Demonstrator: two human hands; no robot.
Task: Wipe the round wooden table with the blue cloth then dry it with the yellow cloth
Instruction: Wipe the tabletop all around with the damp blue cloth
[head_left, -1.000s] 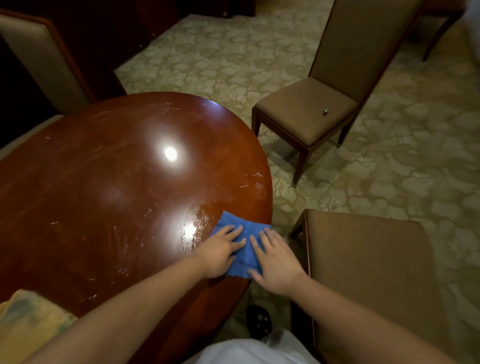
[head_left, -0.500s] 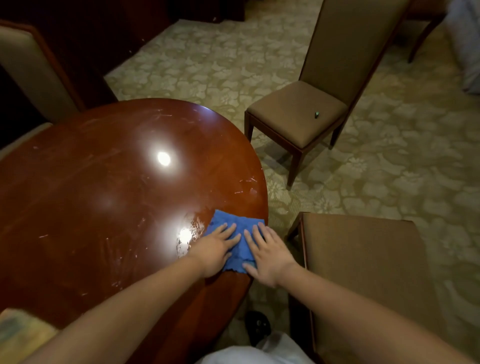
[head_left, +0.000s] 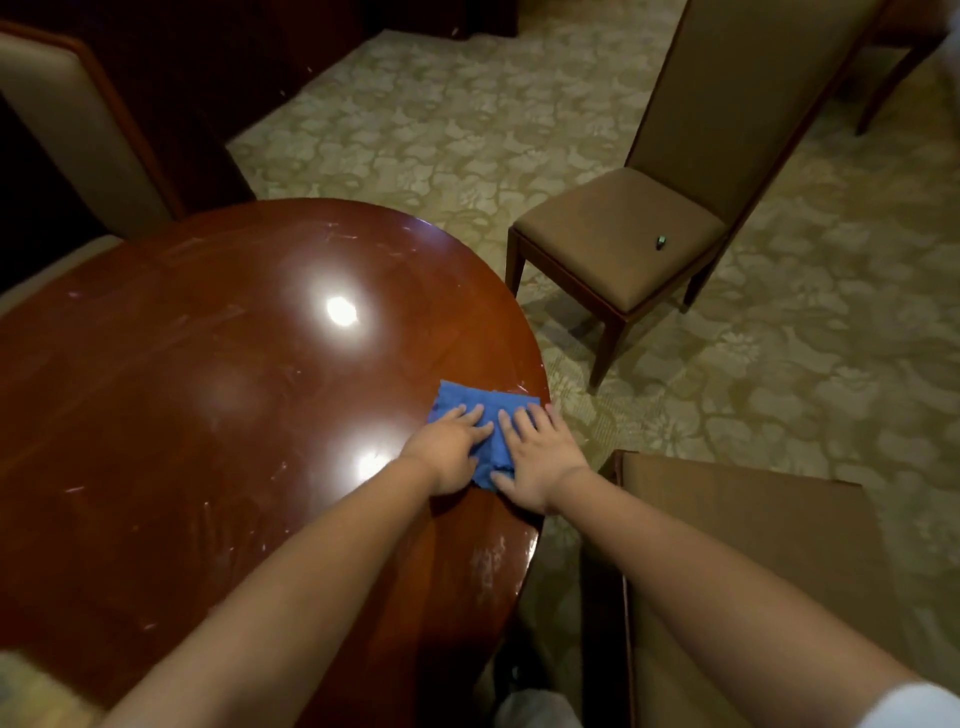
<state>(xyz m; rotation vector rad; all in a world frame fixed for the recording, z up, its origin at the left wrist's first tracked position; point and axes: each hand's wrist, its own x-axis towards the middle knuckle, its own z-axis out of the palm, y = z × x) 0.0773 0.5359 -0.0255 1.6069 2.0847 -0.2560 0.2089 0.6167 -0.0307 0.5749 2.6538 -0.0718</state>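
Note:
The blue cloth lies flat near the right edge of the round, glossy wooden table. My left hand presses on the cloth's left side with straight fingers. Beside it, my right hand presses on the right side, fingers spread, close to the table's rim. A corner of the yellow cloth shows blurred at the table's near left edge.
A tall-backed brown chair stands on the patterned carpet beyond the table, a small dark object on its seat. Another brown seat is close at my right. A beige chair back rises at the far left.
Both hands have pushed the blue cloth farther away along the table's right edge. A streaky wet patch now shows near the rim behind them.

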